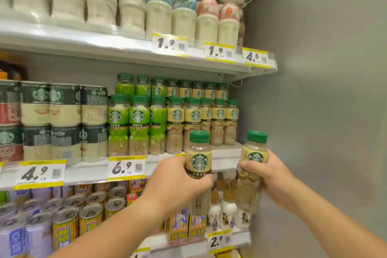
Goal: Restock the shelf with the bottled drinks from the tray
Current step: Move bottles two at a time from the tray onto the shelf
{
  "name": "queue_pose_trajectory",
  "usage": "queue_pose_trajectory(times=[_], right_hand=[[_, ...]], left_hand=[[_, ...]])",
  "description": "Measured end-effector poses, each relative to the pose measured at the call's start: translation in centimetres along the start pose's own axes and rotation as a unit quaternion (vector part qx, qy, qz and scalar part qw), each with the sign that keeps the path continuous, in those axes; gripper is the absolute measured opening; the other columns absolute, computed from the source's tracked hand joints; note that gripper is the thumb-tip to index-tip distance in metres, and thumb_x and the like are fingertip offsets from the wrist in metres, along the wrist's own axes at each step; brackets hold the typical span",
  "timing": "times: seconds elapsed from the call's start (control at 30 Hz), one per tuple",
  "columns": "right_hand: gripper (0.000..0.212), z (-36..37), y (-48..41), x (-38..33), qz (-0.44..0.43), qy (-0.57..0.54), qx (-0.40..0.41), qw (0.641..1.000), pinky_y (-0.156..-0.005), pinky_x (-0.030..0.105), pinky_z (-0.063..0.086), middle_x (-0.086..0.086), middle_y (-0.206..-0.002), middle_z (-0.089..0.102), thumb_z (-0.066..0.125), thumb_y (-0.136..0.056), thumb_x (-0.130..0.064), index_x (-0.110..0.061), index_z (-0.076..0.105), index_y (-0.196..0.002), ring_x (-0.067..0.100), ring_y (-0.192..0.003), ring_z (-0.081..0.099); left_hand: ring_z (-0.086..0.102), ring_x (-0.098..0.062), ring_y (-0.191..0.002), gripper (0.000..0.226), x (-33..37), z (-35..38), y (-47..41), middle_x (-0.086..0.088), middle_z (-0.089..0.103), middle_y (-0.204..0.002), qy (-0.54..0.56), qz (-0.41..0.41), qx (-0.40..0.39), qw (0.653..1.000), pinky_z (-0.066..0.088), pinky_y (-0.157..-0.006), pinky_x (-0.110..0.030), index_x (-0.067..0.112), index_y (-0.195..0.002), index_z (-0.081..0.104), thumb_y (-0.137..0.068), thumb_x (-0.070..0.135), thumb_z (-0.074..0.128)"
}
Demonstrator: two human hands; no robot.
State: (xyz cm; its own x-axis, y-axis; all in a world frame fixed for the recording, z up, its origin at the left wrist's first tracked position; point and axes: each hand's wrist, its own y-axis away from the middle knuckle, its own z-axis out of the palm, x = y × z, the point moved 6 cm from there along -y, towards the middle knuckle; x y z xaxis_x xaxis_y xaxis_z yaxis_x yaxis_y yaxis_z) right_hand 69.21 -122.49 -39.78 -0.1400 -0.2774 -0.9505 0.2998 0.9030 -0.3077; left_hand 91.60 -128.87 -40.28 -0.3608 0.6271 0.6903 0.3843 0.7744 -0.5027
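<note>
My left hand (pixel 178 182) grips a coffee bottle (pixel 199 157) with a green cap and a cream label, held upright just in front of the middle shelf (pixel 226 159). My right hand (pixel 270 178) grips a second, matching coffee bottle (pixel 254 153) near the shelf's right end. Both bottles sit below and in front of the row of cream-labelled bottles (pixel 217 119) on that shelf. Green-labelled bottles (pixel 138 123) stand left of that row. The tray is out of view.
Dark-topped cans (pixel 65 121) fill the middle shelf's left part. Milky drink bottles (pixel 184 16) line the top shelf. Cans (pixel 90 213) and small white bottles (pixel 226 209) stand on the lower shelf. A grey side wall (pixel 314 111) bounds the shelves on the right.
</note>
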Motion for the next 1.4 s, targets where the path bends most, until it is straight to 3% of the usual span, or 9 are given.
queue_pose_trajectory(times=[0.07,0.2,0.47,0.67,0.83,1.0,1.17,1.3,1.4], right_hand=[[0.049,-0.9,-3.0,-2.3,-0.016,0.017,0.003,1.000,-0.069,0.040,0.056,0.006,-0.089,0.072,0.080,-0.067,-0.018,-0.016,0.058,-0.110,0.020,-0.079,0.069],[0.060,-2.0,-8.5,-5.1,-0.035,0.027,0.003,0.999,-0.085,0.051,0.056,0.010,-0.105,0.074,0.082,-0.063,-0.028,-0.015,0.057,-0.116,0.028,-0.097,0.071],[0.055,-3.4,-15.9,-5.6,-0.062,0.030,0.030,0.997,-0.075,0.040,0.059,0.000,-0.093,0.077,0.085,-0.056,-0.031,-0.019,0.063,-0.104,0.018,-0.086,0.074],[0.038,-4.3,-17.8,-1.4,-0.047,0.023,0.016,0.999,-0.076,0.039,0.060,0.000,-0.095,0.078,0.080,-0.073,-0.012,-0.019,0.066,-0.108,0.018,-0.088,0.074],[0.033,-4.7,-18.1,1.6,-0.014,-0.026,0.000,1.000,-0.089,0.055,0.055,0.009,-0.101,0.076,0.076,-0.079,-0.013,-0.017,0.068,-0.110,0.029,-0.096,0.072],[0.031,-4.4,-17.2,1.7,0.003,-0.004,-0.016,1.000,-0.072,0.030,0.058,-0.003,-0.098,0.077,0.076,-0.082,-0.021,-0.021,0.067,-0.111,0.013,-0.089,0.074],[0.055,-5.5,-14.9,3.5,-0.002,0.117,0.057,0.991,-0.074,0.022,0.050,-0.012,-0.105,0.069,0.084,-0.070,-0.033,-0.030,0.056,-0.117,0.002,-0.092,0.066],[0.049,-6.0,-13.7,4.9,-0.006,0.195,0.105,0.975,-0.077,0.027,0.052,-0.012,-0.100,0.066,0.082,-0.070,-0.043,-0.028,0.060,-0.111,0.005,-0.091,0.063],[0.026,-5.8,-13.7,4.8,-0.026,0.224,0.105,0.968,-0.069,0.017,0.048,-0.020,-0.088,0.069,0.080,-0.069,-0.049,-0.038,0.065,-0.089,-0.001,-0.088,0.064]], left_hand=[[0.063,-0.005,-0.055,0.038,1.8,-0.8,-2.9,0.013,0.070,-0.062,-0.017,0.004,0.027,0.999,0.048,-0.047,-0.023,0.024,-0.071,0.070,-0.059,0.060,0.066],[0.058,-0.008,-0.046,0.037,4.3,-1.5,-7.9,0.008,0.071,-0.062,-0.008,-0.016,0.030,0.999,0.048,-0.044,-0.027,0.023,-0.070,0.070,-0.060,0.059,0.068],[0.071,-0.019,-0.065,0.038,6.0,0.5,-14.4,0.004,0.074,-0.065,-0.010,-0.075,0.064,0.995,0.057,-0.054,-0.038,0.020,-0.075,0.078,-0.060,0.054,0.072],[0.038,-0.014,-0.036,0.040,3.8,4.4,-14.8,0.007,0.047,-0.038,-0.063,-0.107,0.085,0.989,0.030,-0.037,-0.023,0.018,-0.046,0.048,-0.059,0.048,0.070],[0.050,-0.006,-0.037,0.039,2.8,5.5,-14.6,0.006,0.059,-0.046,-0.085,-0.106,0.121,0.983,0.035,-0.033,-0.019,0.016,-0.050,0.055,-0.064,0.049,0.073],[0.061,-0.009,-0.060,0.040,2.5,5.7,-14.2,0.007,0.065,-0.066,-0.105,-0.113,0.132,0.979,0.044,-0.046,-0.024,0.020,-0.073,0.061,-0.072,0.058,0.072],[0.063,-0.020,-0.084,0.054,0.8,6.6,-12.1,0.001,0.066,-0.092,-0.135,-0.139,0.117,0.974,0.045,-0.062,-0.028,0.015,-0.091,0.059,-0.070,0.062,0.075],[0.055,-0.020,-0.064,0.048,0.8,6.9,-11.6,0.001,0.059,-0.070,-0.221,-0.134,0.108,0.960,0.032,-0.046,-0.028,0.018,-0.068,0.052,-0.073,0.062,0.071],[0.043,-0.011,-0.051,0.048,0.9,6.9,-11.9,0.003,0.052,-0.062,-0.242,-0.138,0.113,0.954,0.028,-0.043,-0.026,0.018,-0.061,0.048,-0.076,0.059,0.069]])
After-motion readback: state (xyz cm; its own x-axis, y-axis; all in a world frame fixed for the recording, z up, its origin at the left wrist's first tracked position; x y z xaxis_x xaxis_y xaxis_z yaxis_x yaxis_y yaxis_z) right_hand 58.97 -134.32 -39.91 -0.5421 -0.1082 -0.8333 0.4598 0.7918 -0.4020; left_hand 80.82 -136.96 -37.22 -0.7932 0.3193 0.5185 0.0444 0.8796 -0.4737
